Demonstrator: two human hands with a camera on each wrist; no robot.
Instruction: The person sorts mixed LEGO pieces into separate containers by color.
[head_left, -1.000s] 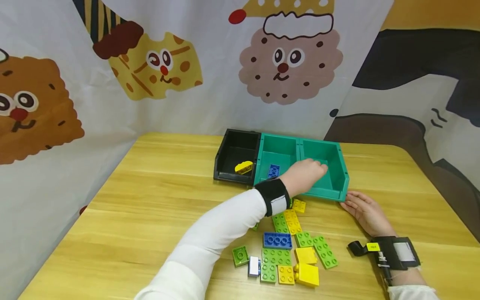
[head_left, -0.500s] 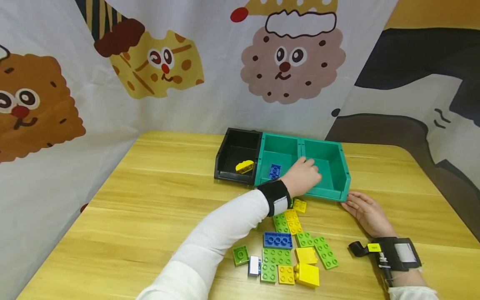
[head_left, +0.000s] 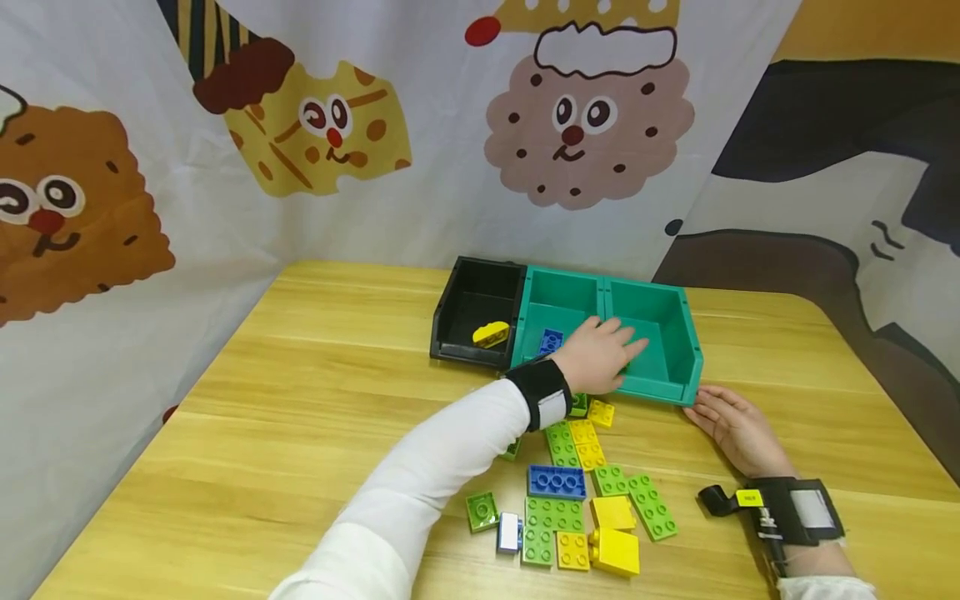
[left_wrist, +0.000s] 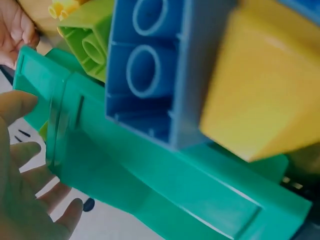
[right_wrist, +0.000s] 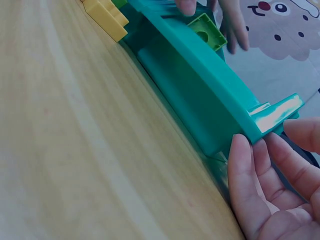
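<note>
Left hand [head_left: 597,357] nearer; two green bins [head_left: 660,321].

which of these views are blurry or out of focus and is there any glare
Head view: sharp, evenly lit, soft shadows, curved wide-angle edges. Left wrist view: the blue plastic brick and green plastic bin fill the frame, soft-focused. Right wrist view: the right hand is blurred; slight glare on that bin's corner.
</note>
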